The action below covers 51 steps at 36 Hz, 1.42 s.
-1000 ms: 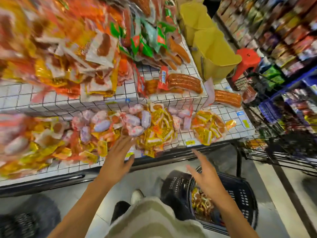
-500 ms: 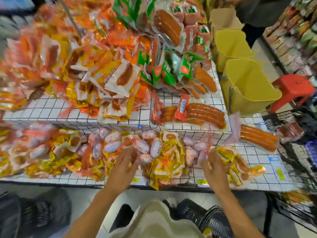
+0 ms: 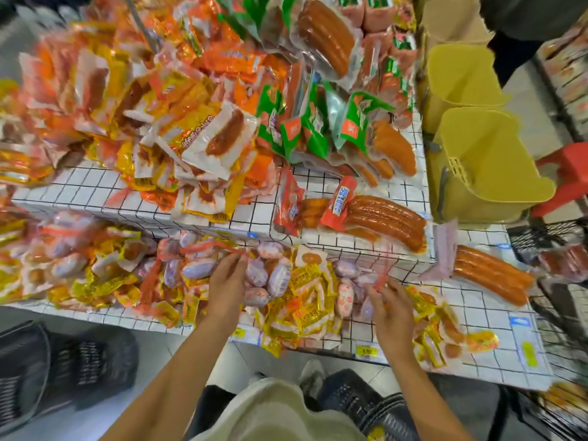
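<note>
Down at the lower left of the frame sits one black basket (image 3: 63,370). Next, the left hand (image 3: 226,281) reaches up from the bottom edge over the checked bench (image 3: 496,316). Its back faces up and its fingers bend onto the heap of small pink sausage packs (image 3: 273,281) in the lower middle. The fingertips meet a red strand (image 3: 203,246), though blur hides whether they pinch it. Right of the heap, the right hand (image 3: 393,310) angles inward, fingers drawn together and nipping red netting (image 3: 383,275). Further right lie two long-sausage packs (image 3: 385,221), then two yellow bins (image 3: 490,167) and one red stool (image 3: 563,176).
</note>
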Motion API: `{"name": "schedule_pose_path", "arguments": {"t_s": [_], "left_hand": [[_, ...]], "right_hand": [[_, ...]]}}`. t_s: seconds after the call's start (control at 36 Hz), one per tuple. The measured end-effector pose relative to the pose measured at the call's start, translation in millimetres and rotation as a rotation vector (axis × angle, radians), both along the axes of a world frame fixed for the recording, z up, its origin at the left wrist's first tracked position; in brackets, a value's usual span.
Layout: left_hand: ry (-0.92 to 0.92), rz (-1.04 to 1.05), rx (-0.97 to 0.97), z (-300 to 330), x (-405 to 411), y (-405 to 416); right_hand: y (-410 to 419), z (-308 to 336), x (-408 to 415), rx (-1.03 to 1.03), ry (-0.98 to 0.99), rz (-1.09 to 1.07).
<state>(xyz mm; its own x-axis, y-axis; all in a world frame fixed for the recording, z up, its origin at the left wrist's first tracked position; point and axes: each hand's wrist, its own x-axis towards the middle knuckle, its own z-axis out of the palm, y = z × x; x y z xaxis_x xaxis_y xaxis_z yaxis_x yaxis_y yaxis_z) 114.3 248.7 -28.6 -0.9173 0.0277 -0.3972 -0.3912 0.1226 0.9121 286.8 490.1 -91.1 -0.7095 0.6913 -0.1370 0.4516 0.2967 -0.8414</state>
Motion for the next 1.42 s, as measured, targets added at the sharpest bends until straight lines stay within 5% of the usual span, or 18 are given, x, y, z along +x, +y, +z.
{"name": "schedule_pose_path", "arguments": {"t_s": [0.17,0.53,0.89,1.17,1.42], "left_hand": [[0.13,0.078,-0.084,2.2,3.5,4.3],[0.247,-0.043,-0.089,28.8,-3.1,-14.7],[0.35,-0.084,0.043,94.4,8.8,-31.8],[0.339,-0.008,0.212,120.6,18.2,-100.4],[0.273,0.208,0.25,97.5,35.6,-254.7]], "right_hand": [[-5.1,18.0,1.2,-0.176,0.177,-0.071],[-18.9,61.2,-11.4,0.058,0.359,-0.108],[-35.3,155.8,-36.4,-0.019,0.646,-0.045],[-110.9,197.9,-59.1,-0.155,0.554,0.188],[-255.1,197.6,-93.1,-0.134,0.397,0.489]]}}
